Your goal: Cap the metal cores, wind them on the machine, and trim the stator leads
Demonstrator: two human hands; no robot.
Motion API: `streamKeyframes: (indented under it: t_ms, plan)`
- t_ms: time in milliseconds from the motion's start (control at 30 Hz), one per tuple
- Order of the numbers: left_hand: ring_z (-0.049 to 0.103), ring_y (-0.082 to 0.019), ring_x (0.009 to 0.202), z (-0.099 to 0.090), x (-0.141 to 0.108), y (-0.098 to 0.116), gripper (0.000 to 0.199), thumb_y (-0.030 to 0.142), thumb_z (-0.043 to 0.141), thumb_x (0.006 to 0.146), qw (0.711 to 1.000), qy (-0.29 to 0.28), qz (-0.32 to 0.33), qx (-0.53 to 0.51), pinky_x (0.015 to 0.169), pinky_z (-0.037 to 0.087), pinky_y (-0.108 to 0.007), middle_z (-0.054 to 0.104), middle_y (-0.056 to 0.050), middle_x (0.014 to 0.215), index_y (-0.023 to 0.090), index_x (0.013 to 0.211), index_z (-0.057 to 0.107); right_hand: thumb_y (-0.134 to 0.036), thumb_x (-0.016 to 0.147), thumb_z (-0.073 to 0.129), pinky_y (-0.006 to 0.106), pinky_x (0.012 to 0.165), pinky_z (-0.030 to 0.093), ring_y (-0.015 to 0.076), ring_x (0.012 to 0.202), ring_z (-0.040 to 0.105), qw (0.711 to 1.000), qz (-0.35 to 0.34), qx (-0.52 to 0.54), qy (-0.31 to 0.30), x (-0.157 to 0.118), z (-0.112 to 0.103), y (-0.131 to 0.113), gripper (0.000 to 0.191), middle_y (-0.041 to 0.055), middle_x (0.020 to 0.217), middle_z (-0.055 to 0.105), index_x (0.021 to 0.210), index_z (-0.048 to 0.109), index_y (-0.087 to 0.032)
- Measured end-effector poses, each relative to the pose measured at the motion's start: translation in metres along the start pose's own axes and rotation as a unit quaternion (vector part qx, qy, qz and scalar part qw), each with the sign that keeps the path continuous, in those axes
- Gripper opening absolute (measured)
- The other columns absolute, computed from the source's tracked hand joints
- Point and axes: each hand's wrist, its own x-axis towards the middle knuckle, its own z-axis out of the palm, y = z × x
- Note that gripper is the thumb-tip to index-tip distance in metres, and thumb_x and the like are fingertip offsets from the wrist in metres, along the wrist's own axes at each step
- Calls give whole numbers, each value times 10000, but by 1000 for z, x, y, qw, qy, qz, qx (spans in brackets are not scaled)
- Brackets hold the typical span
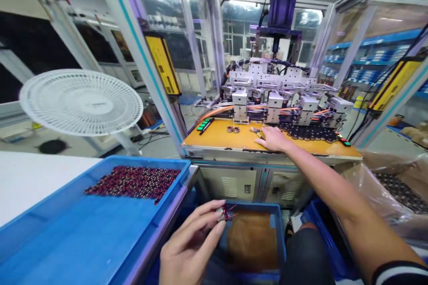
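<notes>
In my left hand, low in the middle, a small metal part with thin red wires is pinched between thumb and fingertips. My right hand is stretched out palm down at the front of the orange machine table. Its thumb and fingers are apart, around the handles of a small pair of pliers lying there; whether they grip it is unclear. Two small round parts sit left of the pliers. Several dark round parts stand in rows to the right.
A machine with several metal stations rises behind the table. On the left are a blue tray with many small red-and-black parts and a white fan. Below is a blue bin; at right, a plastic-lined box of parts.
</notes>
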Motion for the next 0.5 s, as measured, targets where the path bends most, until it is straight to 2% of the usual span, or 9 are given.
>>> streamKeyframes:
  t_ms: [133,233,300,367,400,433,500]
  plan:
    - [751,-228,964,-1,1,1,78,215,746,819,1000,-1,23,15,741,639,-265,780,-93,1059,231,878,795,-530,949,558,488,1011,444,326,1141,588,1000,-19,16,-12,-16,2,6,533,206,1226,604,1243,581,-86]
    - [751,-193,968,3,-1,1,115,177,741,817,999,6,42,6,786,625,-229,789,-60,1045,254,886,793,-370,892,651,469,1012,448,341,1133,568,998,-51,37,-6,-52,-4,5,483,220,1225,573,1269,566,-81]
    - [746,-177,989,6,-3,1,146,159,724,829,999,3,47,-1,813,614,-212,790,-45,1049,265,905,790,-177,850,619,460,1050,433,324,1177,536,996,-70,54,6,-89,-2,-3,508,212,1249,547,1336,510,-77]
    - [744,-182,1004,10,-5,2,151,155,715,835,999,-1,46,-2,827,614,-217,789,-45,1051,263,912,787,-74,800,562,417,1071,443,281,1208,527,991,-87,97,20,-134,8,-18,615,198,1267,540,1401,435,-73]
    - [744,-190,1010,11,-6,3,143,161,713,838,999,-2,42,0,830,617,-224,789,-49,1053,259,914,786,-67,791,542,381,1058,468,252,1200,546,987,-97,128,23,-159,15,-28,637,179,1260,555,1415,417,-92]
    - [745,-200,1013,12,-7,3,133,171,713,839,999,-5,35,5,828,621,-232,788,-54,1057,254,914,784,-69,782,537,382,1047,487,248,1189,570,969,-108,220,38,-183,24,-38,632,169,1250,578,1405,439,-113]
    - [746,-222,1020,15,-9,0,118,198,714,841,999,-22,14,21,831,629,-250,783,-61,1083,251,922,781,-120,795,559,404,1027,515,267,1195,604,939,-76,334,35,-227,39,-58,630,156,1274,615,1416,469,-174]
